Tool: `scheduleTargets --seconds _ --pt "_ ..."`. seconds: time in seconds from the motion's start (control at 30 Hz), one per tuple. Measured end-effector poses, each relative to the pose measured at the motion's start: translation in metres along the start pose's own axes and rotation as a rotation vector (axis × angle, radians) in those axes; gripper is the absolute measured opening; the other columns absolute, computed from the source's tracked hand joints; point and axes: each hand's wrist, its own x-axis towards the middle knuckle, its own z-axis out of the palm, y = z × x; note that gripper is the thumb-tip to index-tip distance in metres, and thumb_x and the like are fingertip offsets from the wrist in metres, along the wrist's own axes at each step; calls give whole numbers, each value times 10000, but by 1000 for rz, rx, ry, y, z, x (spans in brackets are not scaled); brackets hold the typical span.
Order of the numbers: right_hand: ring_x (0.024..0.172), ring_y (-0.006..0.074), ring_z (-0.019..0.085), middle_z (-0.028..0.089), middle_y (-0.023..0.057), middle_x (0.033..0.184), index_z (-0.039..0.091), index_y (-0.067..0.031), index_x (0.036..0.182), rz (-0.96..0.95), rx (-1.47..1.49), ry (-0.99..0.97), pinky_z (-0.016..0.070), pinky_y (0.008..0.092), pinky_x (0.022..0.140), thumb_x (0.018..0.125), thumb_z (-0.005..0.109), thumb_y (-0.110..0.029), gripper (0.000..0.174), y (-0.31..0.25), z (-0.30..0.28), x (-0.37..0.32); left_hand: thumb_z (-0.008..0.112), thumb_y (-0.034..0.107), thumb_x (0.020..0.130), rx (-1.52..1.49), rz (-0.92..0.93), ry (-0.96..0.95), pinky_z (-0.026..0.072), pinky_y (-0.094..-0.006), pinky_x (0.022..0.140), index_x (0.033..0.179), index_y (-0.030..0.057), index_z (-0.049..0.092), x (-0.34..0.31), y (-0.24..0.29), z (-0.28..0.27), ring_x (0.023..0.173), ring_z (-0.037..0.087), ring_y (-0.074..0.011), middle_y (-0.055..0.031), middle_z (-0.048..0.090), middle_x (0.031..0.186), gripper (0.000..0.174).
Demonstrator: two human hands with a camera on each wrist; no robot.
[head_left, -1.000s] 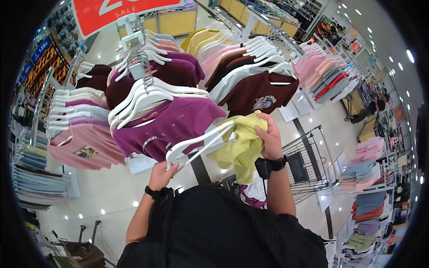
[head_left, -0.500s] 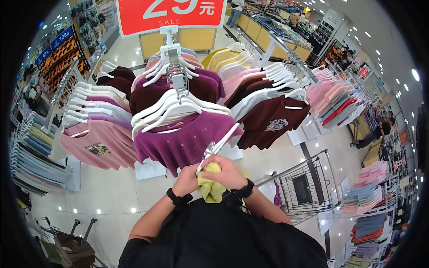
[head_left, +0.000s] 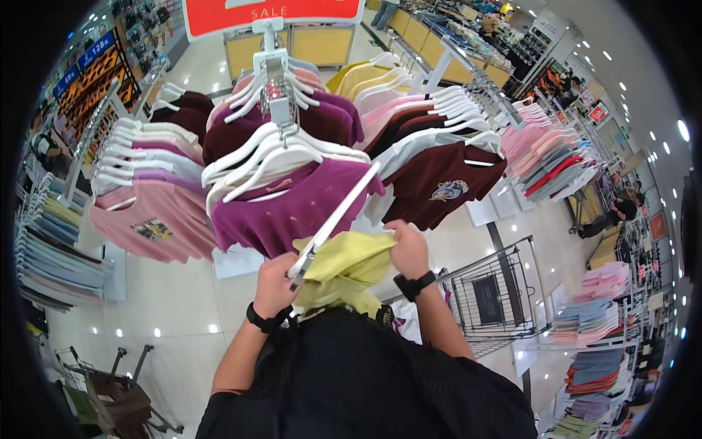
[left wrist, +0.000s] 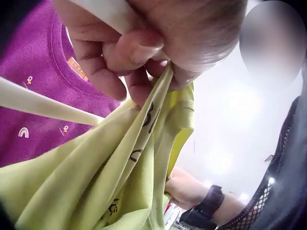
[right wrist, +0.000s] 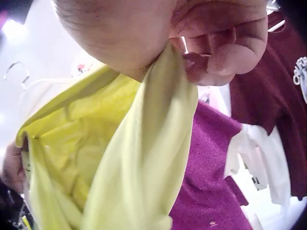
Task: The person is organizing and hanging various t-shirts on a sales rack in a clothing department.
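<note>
A yellow-green shirt [head_left: 347, 256] is stretched between my two hands, close in front of my chest. On its left side my left hand [head_left: 278, 285] grips a white clothes hanger [head_left: 342, 208] together with a fold of the shirt. One end of the hanger points up and forward toward the rack. In the left wrist view, dark lettering shows on the pinched shirt fabric [left wrist: 129, 153]. My right hand [head_left: 411, 252] pinches the shirt's other side, and the right wrist view shows the cloth [right wrist: 163, 110] hanging from between thumb and fingers.
Straight ahead, a purple top [head_left: 292, 201] hangs foremost on a rack under a red sale sign [head_left: 274, 14]. A pink top [head_left: 150, 223] hangs left and a maroon top [head_left: 450, 186] right. A wire shopping cart [head_left: 490, 293] stands at my right; another cart [head_left: 117, 395] is lower left.
Half a second ago both hands were together at the bunched shirt and the hanger. Now the right hand has moved off to the right, spreading the shirt out between them.
</note>
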Motion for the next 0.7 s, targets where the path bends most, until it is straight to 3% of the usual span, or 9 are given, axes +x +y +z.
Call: scheduleTargets --seconds 0.03,0.1,0.13,0.17,0.23,0.27,0.4,0.57,0.7 --pt "723 340 654 639 123 747 691 -148 1085 19 19 70 490 459 631 825 677 -89 266 12 0 3 719 20 799 64 161 121 462 -333 592 866 -28 638 1 8 -1 632 586 -262 -139 652 790 116" --pt "715 260 656 606 72 725 695 -129 1057 159 90 57 471 425 611 840 697 -111 217 37 -2 8 709 39 845 -51 -176 119 486 -328 622 920 -21 669 -5 4 -5 672 622 -194 -132 663 804 104" --pt "783 194 688 660 33 808 682 -111 1096 198 128 -31 516 382 635 896 678 -136 202 42 -6 11 703 73 885 -56 -185 85 485 -326 616 985 -15 697 -4 6 -14 673 618 -145 -113 663 767 133" --pt "783 194 688 660 33 808 682 -111 1096 201 132 -40 516 382 635 896 678 -136 202 44 -7 12 701 71 880 28 -195 56 474 -316 601 1028 -8 705 -11 -8 -18 630 591 -148 -97 635 704 167" --pt "921 196 705 711 33 1010 649 -89 1170 695 862 -295 570 362 756 965 600 -138 216 43 -15 14 706 58 857 -4 -161 58 463 -314 583 999 -10 702 -18 -6 -16 588 553 -145 -85 612 661 158" --pt "1040 209 693 696 52 1178 609 -73 1240 681 1128 -374 577 388 886 1016 507 -132 253 49 -10 13 706 58 857 -3 -169 55 463 -314 583 999 -10 702 -23 -11 -16 588 553 -145 -85 612 661 158" --pt "1064 214 683 695 85 1169 616 -53 1246 672 1460 -428 568 390 898 1031 447 -113 281 39 -7 17 722 47 804 -14 -154 -90 479 -318 588 984 -11 701 -29 -8 -18 577 563 -152 -89 612 661 190" --pt "994 224 706 704 91 1101 640 -1 1172 554 1388 -347 572 357 863 1026 460 -101 253 24 -12 30 718 33 769 -53 -333 -165 454 -292 581 962 -28 677 -22 5 -20 570 512 -122 -60 553 635 206" --pt "848 162 699 714 71 984 664 15 1092 388 1241 -392 562 299 775 1019 515 -97 200 -7 -10 39 753 76 823 -141 -356 -232 391 -280 551 786 15 582 -23 5 -19 580 447 -84 0 504 626 186"
